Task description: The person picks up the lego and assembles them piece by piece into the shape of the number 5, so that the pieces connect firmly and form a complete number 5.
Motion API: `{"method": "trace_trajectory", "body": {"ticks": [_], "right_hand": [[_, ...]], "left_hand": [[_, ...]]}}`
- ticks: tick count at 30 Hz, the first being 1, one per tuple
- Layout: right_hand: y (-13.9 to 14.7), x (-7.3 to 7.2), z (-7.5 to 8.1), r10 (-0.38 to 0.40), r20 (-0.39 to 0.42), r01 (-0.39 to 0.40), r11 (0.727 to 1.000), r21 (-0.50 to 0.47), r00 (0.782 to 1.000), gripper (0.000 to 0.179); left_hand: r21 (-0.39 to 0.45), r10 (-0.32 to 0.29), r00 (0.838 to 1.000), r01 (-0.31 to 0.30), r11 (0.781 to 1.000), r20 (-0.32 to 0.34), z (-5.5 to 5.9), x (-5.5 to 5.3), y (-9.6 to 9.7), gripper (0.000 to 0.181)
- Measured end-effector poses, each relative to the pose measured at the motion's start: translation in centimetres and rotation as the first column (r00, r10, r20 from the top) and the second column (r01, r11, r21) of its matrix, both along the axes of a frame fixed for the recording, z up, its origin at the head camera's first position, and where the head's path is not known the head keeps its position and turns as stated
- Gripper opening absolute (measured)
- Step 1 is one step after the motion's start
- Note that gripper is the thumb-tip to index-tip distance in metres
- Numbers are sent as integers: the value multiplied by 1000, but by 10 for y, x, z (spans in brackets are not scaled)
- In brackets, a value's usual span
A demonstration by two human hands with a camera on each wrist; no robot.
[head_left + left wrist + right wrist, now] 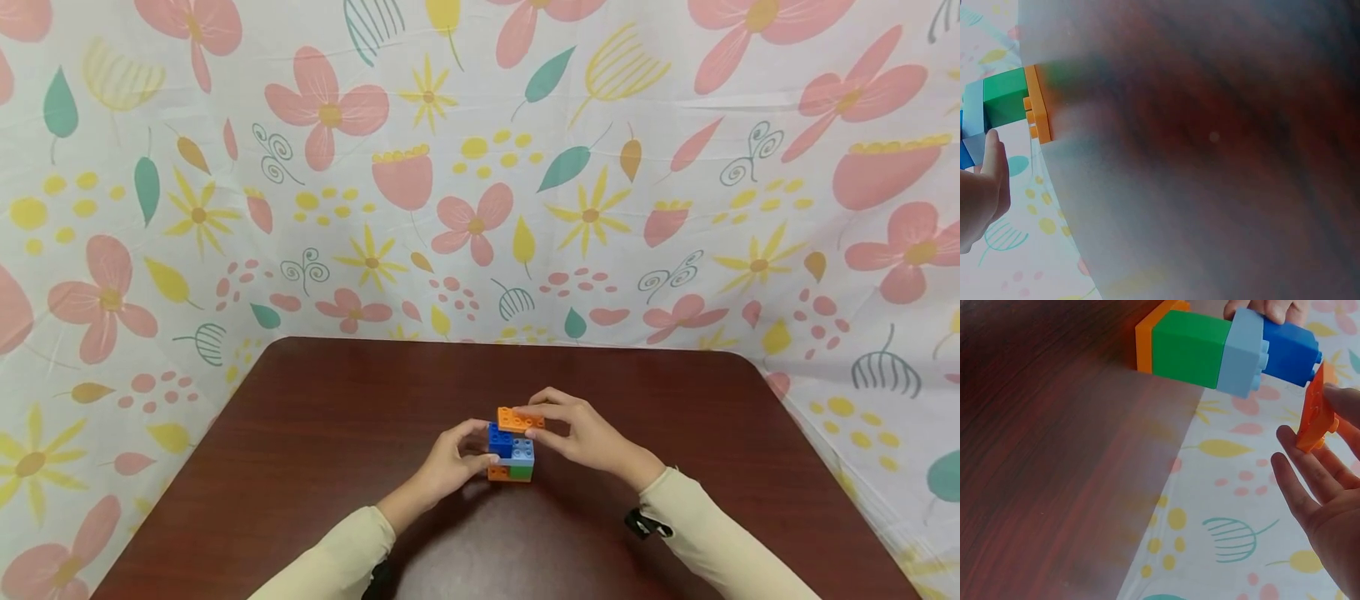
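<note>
A small stack of toy building bricks stands on the table: a flat orange brick at the bottom, a green brick over it, then a light blue brick, and a dark blue brick on top at one side. My left hand pinches the stack near its upper layers, one finger against the light blue piece in the left wrist view. Between thumb and fingers, my right hand holds another flat orange brick, tilted, close over the dark blue one.
The dark brown table has rounded far corners. Behind it hangs a white cloth printed with flowers and leaves. A black strap shows at the right sleeve.
</note>
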State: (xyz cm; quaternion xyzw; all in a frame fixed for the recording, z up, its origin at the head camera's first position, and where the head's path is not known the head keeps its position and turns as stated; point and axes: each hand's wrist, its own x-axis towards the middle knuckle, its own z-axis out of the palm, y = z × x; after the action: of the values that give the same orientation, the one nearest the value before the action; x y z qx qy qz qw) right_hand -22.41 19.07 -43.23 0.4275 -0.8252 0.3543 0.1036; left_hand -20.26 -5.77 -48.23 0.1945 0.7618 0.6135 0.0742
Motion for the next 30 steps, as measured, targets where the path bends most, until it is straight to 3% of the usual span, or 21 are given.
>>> {"method": "trace_trajectory", "body": {"ticks": [8,30], "right_hand": [[-3,4,1,20,36,-20,1000,1,999,39],[-7,8,5,56,34,-57,998,33,998,38]], "left_hand": [[10,-6,1000,6,1000,16,2,0,-1,37],[-12,-1,1000,1,1000,3,2,-2,1,38]]}}
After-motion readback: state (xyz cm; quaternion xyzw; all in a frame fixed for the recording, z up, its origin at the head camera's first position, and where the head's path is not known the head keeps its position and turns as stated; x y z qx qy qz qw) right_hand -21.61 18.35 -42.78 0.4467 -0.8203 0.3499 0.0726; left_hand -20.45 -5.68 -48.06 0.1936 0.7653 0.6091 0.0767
